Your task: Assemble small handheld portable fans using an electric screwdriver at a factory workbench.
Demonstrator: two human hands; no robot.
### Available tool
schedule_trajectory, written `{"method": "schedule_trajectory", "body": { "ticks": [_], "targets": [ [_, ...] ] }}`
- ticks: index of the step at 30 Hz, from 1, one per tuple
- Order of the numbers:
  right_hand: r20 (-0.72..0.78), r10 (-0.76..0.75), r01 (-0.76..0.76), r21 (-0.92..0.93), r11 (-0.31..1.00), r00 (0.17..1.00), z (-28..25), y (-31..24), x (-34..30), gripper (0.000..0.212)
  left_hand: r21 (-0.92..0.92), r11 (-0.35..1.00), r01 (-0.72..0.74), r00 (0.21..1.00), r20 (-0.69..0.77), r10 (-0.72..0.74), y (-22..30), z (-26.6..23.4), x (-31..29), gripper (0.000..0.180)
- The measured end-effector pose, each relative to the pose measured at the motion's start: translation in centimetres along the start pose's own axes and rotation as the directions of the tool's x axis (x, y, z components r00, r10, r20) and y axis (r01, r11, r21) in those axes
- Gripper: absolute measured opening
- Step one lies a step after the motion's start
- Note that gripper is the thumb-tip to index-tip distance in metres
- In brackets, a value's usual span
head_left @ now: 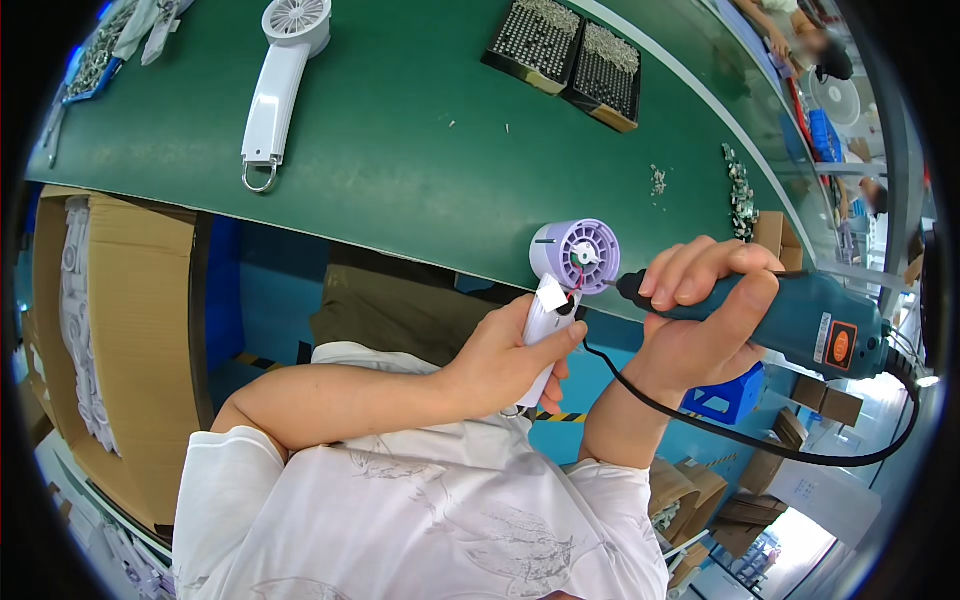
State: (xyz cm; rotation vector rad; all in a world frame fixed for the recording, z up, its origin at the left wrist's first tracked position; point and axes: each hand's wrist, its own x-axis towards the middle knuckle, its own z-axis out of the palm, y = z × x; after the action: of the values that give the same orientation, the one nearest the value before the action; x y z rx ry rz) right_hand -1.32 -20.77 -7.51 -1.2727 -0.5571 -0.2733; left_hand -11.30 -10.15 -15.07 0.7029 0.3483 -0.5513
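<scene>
My left hand (512,352) is wrapped round the white handle of a handheld fan (540,330). The fan's round lilac head (578,256) is at the table edge, its inner ribs, a white hub and red wires exposed. In my right hand (705,305) is a dark teal electric screwdriver (815,325), held nearly level. Its tip points left at the lower right rim of the fan head; whether it touches a screw is too small to tell. A black cord runs from the screwdriver's rear and loops below my right wrist.
Another white handheld fan (278,100) lies on the green table (400,130). Two black screw trays (535,45) stand at the back, with loose screws (657,181) nearer. Small metal parts (740,195) are heaped at the right. A cardboard box (145,320) of white parts stands left. People work beyond.
</scene>
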Motion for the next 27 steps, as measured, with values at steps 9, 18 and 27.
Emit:
{"method": "schedule_trajectory", "body": {
  "ticks": [9, 18, 27],
  "targets": [
    [-0.006, 0.001, -0.001, -0.009, 1.0, 1.0, 0.33, -0.14, -0.05, 0.018, 0.01, 1.0, -0.017, 1.0, -0.011, 0.017, 0.03, 0.09, -0.06, 0.031],
    [0.004, 0.01, -0.01, 0.003, 1.0, 1.0, 0.05, -0.08, -0.17, 0.018, 0.037, 0.999, -0.008, 1.0, -0.02, 0.008, 0.36, 0.24, -0.19, 0.025],
    [0.05, -0.024, 0.027, -0.067, 0.997, 0.998, -0.34, -0.03, 0.03, 0.023, 0.045, 0.999, 0.003, 0.999, -0.038, -0.001, 0.56, 0.49, -0.27, 0.027]
  ]
}}
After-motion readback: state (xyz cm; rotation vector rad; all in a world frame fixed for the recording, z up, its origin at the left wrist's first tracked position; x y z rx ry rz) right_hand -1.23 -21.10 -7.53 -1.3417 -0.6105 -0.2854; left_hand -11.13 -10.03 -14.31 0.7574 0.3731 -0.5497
